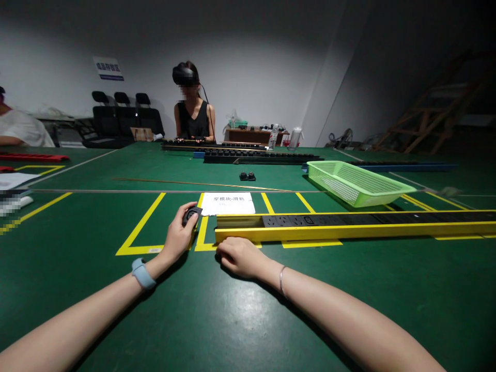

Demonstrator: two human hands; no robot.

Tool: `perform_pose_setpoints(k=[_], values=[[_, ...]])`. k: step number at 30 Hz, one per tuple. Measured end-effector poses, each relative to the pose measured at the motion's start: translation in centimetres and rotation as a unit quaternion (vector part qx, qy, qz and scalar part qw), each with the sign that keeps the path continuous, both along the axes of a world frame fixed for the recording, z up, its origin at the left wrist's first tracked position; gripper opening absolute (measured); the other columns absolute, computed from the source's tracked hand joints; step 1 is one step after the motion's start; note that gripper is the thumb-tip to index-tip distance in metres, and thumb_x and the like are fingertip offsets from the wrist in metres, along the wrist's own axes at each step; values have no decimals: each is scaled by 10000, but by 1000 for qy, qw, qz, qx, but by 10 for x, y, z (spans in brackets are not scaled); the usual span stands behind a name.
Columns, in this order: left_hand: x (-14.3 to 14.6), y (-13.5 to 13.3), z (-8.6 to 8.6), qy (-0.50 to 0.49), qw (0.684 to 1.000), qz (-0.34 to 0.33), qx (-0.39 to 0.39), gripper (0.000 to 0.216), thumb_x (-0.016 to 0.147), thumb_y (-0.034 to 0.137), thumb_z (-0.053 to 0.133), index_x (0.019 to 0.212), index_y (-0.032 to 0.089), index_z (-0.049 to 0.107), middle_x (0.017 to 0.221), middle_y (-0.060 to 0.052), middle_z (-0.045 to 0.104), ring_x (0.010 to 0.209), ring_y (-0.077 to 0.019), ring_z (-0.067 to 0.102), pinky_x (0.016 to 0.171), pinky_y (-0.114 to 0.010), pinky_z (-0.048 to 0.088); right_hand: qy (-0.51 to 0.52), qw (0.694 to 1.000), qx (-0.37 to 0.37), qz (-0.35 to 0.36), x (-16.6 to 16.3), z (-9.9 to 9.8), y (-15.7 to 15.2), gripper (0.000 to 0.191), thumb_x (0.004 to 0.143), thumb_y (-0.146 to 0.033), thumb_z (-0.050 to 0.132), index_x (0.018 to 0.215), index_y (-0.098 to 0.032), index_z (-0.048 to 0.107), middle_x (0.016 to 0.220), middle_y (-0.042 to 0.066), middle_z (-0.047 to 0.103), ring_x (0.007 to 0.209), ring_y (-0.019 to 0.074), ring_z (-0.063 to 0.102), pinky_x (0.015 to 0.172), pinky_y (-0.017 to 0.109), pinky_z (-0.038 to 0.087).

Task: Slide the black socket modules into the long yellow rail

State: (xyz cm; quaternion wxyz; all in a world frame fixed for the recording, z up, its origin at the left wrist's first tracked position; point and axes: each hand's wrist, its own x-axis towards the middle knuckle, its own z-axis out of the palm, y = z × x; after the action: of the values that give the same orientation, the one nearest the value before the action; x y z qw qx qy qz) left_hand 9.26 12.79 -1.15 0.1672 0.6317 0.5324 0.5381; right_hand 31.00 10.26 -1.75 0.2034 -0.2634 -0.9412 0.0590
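Note:
My left hand (181,232) pinches a small black socket module (191,214) between thumb and fingers, just left of the open end of a yellow rail (234,235). The rail is a long channel lying across the table to the right. Several black socket modules (289,220) sit in a row inside it, set back from its left end. My right hand (242,257) is closed, resting against the rail's near side by that end. Its fingertips are hidden, so I cannot tell whether it grips anything.
A green basket (360,199) stands behind the rail. Two small black parts (247,176) and a thin rod (201,183) lie farther back. A white paper label (228,203) and yellow tape mark the green table (248,320). Across it, a person in a headset (194,116) stands by dark rails (259,156).

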Motion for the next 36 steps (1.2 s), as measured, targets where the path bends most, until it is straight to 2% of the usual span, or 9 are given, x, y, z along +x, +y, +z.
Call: perform_pose_setpoints(k=[5, 10, 16, 25, 36], values=[[3, 1, -6, -20, 999, -29, -32, 408, 852, 377, 495, 1225, 212, 509, 1223, -78, 583, 1124, -229, 551, 1027, -391, 390, 4, 1000, -5, 2, 0, -1, 0, 98, 830, -159, 525, 904, -186, 583, 838, 33, 617, 776, 150, 536, 710, 244, 393], [8, -1, -5, -68, 991, -84, -79, 559, 804, 351, 550, 1326, 199, 420, 1307, -104, 527, 1175, -239, 531, 1007, -383, 421, -2, 1000, -2, -4, 0, -1, 0, 82, 830, -163, 521, 885, -183, 579, 831, 35, 615, 770, 150, 530, 711, 244, 393], [10, -3, -7, -103, 983, -123, -85, 687, 757, 352, 629, 1376, 214, 364, 1382, -118, 459, 1240, -248, 489, 1034, -389, 416, -3, 1000, -9, -5, -1, 0, 0, 90, 832, -158, 522, 894, -181, 582, 848, 39, 620, 784, 151, 535, 724, 242, 398], [10, 2, -14, -129, 974, -152, -107, 742, 766, 380, 632, 1405, 191, 306, 1373, -141, 491, 1225, -243, 532, 1048, -393, 422, 1, 1000, -4, -6, 0, 0, -1, 84, 826, -154, 528, 884, -185, 580, 828, 33, 608, 760, 149, 525, 703, 241, 392], [11, 1, -15, -140, 969, -155, -132, 623, 708, 382, 702, 1225, 201, 407, 1219, -116, 594, 1046, -229, 645, 924, -376, 511, 3, 1000, -3, -4, -1, 0, 0, 93, 828, -151, 522, 892, -186, 581, 830, 32, 612, 763, 149, 533, 706, 240, 394]])
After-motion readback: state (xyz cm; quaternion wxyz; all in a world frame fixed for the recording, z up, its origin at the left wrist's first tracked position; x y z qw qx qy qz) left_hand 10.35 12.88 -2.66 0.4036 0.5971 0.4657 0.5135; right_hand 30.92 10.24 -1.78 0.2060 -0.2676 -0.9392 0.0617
